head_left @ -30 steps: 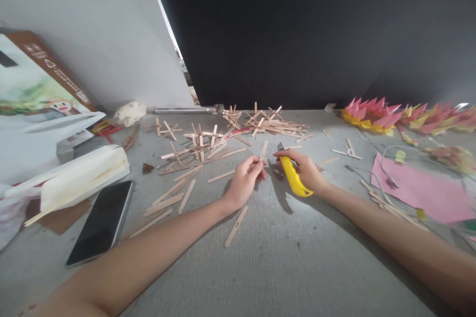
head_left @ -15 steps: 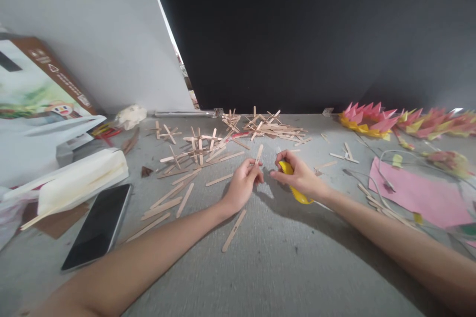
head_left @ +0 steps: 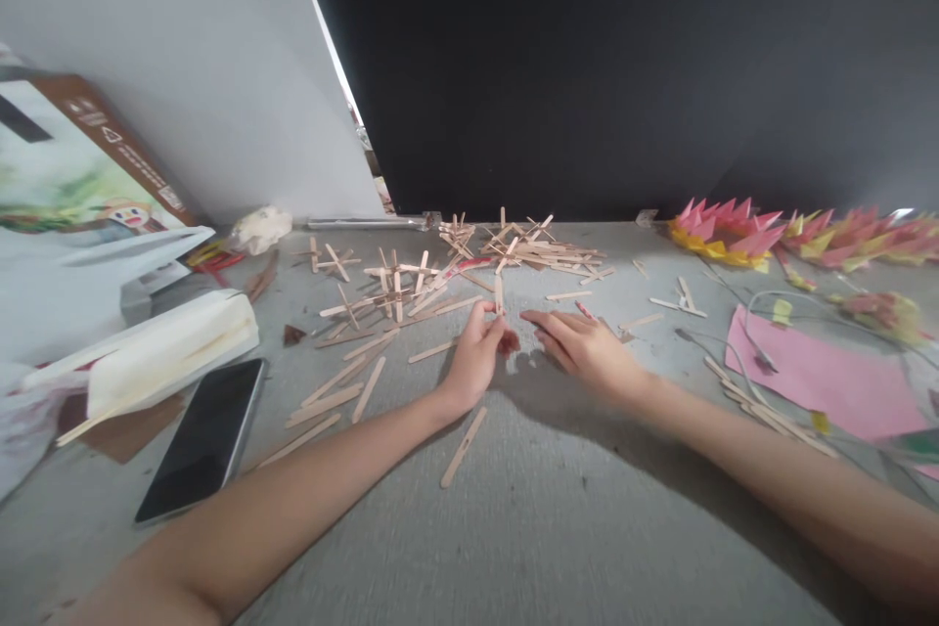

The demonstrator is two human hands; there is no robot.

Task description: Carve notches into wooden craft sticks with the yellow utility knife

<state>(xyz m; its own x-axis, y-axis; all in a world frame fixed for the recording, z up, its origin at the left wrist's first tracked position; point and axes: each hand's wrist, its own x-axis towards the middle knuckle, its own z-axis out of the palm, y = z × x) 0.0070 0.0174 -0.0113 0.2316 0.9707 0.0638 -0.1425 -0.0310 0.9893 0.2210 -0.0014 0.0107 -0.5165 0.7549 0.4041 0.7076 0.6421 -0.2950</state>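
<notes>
My left hand [head_left: 478, 352] pinches a short wooden craft stick [head_left: 499, 294], which stands nearly upright between thumb and index finger. To its right, my right hand [head_left: 561, 337] is low over the grey surface, fingers stretched toward the left hand. No held object shows in it, though its palm side is hidden. A small red-and-white item [head_left: 585, 310] peeks out behind its knuckles. One loose stick [head_left: 464, 448] lies below my left wrist. Several joined sticks [head_left: 396, 286] and a stick pile [head_left: 558, 255] lie beyond the hands.
A phone [head_left: 201, 440] and a cream paper packet [head_left: 176, 352] lie left, near a printed bag [head_left: 95, 186]. Pink paper [head_left: 828, 372], a grey cable [head_left: 748, 337] and a pink-and-yellow paper crown [head_left: 726, 235] are on the right. A dark panel [head_left: 623, 68] rises behind.
The yellow object seen in my right hand is no longer visible, and that hand's fingers now reach out flatter to the left. The stick in my left hand has turned more upright.
</notes>
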